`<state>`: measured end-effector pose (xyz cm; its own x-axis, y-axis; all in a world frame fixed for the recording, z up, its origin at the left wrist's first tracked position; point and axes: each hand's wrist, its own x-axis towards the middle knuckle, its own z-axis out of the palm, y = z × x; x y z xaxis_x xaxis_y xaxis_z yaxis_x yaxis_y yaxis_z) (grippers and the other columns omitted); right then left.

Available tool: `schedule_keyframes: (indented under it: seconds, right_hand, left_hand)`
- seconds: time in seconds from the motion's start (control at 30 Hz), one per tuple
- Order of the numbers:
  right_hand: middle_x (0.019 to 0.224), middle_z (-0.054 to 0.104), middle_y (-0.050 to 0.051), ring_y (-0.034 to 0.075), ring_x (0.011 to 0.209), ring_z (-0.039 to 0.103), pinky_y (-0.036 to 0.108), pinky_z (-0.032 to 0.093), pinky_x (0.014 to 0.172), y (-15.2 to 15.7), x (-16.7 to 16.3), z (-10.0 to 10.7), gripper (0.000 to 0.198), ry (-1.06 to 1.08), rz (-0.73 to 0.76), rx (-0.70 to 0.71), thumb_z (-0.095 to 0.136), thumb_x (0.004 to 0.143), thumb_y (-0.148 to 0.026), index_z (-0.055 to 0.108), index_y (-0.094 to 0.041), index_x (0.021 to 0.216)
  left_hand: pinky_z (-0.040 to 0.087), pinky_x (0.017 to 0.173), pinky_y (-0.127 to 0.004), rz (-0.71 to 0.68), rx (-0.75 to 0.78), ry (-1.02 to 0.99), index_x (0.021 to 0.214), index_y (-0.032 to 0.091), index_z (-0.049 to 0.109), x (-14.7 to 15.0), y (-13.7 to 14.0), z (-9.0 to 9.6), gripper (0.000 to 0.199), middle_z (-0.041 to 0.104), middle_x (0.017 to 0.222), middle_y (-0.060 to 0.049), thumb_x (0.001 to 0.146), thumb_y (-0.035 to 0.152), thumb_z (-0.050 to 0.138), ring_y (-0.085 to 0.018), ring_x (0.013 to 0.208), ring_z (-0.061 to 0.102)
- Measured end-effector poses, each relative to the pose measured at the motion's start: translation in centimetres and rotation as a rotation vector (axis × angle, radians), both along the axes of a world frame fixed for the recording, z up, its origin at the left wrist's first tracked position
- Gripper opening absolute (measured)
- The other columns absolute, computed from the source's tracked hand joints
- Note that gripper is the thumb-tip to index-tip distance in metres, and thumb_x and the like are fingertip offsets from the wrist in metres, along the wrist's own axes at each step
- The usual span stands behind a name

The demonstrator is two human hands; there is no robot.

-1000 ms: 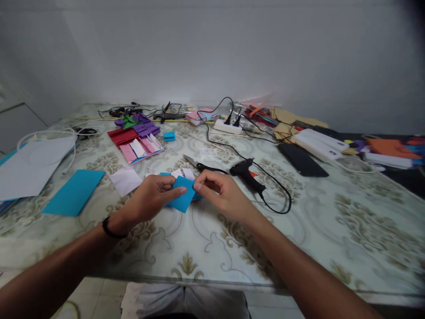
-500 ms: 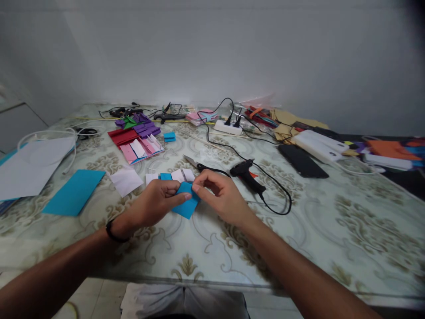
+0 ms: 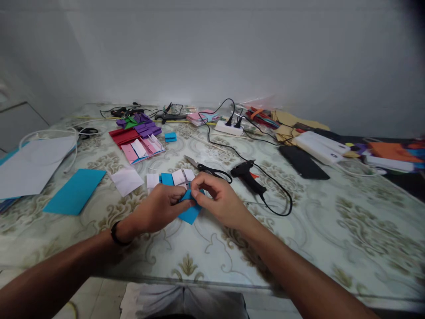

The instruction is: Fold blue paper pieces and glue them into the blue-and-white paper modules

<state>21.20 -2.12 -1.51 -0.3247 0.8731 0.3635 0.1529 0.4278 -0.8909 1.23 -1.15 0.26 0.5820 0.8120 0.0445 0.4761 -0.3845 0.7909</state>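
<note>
A small piece of blue paper [image 3: 191, 215] is pinched between my two hands near the front of the table. My left hand [image 3: 164, 204] grips its left side, thumb on top. The fingertips of my right hand [image 3: 217, 195] are closed on its upper right edge, and they hide part of it. Just behind lie small folded white and blue paper pieces [image 3: 168, 179], partly covered by my hands. Scissors [image 3: 210, 169] with black handles rest beyond my right hand. A white paper piece [image 3: 126, 180] lies to the left of the folded ones.
To the right sit a black glue gun [image 3: 247, 173] with its cord and a black phone [image 3: 303, 161]. A power strip [image 3: 229, 128] stands farther back. On the left are a blue sheet [image 3: 75, 191] and white sheets [image 3: 36, 168]. Folded pink papers [image 3: 142, 148] lie behind.
Both hands have shifted slightly toward me and to the right with the blue paper. My fingers now cover more of its upper edge, and more of the folded pieces behind shows.
</note>
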Motion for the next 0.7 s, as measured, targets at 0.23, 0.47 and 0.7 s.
schedule_keyframes:
  seconds: [0.23, 0.47, 0.7]
  right_hand:
    - [0.08, 0.058, 0.0, 0.016, 0.075, 0.054, 0.029, 0.042, 0.07, -0.09, -0.08, 0.1, 0.004, 0.007, 0.02, -0.034, 0.06, 0.09, -0.02, 0.061, -0.02, 0.086]
    - [0.079, 0.059, -0.001, 0.015, 0.075, 0.054, 0.029, 0.043, 0.071, -0.05, -0.15, 0.06, 0.004, 0.019, 0.057, -0.044, 0.061, 0.09, -0.02, 0.061, -0.02, 0.086]
    - [0.078, 0.058, -0.001, 0.015, 0.075, 0.053, 0.028, 0.042, 0.071, -0.09, -0.27, -0.04, 0.007, 0.033, 0.064, -0.017, 0.06, 0.086, -0.015, 0.06, -0.02, 0.082]
  left_hand:
    - [0.018, 0.053, -0.026, -0.04, 0.005, -0.039, 0.062, 0.019, 0.039, 0.01, -0.02, -0.29, 0.039, 0.028, 0.061, 0.007, 0.092, 0.034, 0.059, -0.009, 0.058, 0.026]
    - [0.019, 0.052, -0.025, -0.066, -0.004, -0.064, 0.063, 0.018, 0.043, 0.16, -0.1, -0.23, 0.033, 0.027, 0.061, 0.008, 0.091, 0.027, 0.058, -0.008, 0.057, 0.024]
    - [0.02, 0.052, -0.024, -0.082, 0.02, -0.055, 0.062, 0.018, 0.043, 0.13, -0.05, -0.55, 0.034, 0.029, 0.06, 0.008, 0.091, 0.027, 0.058, -0.008, 0.057, 0.026]
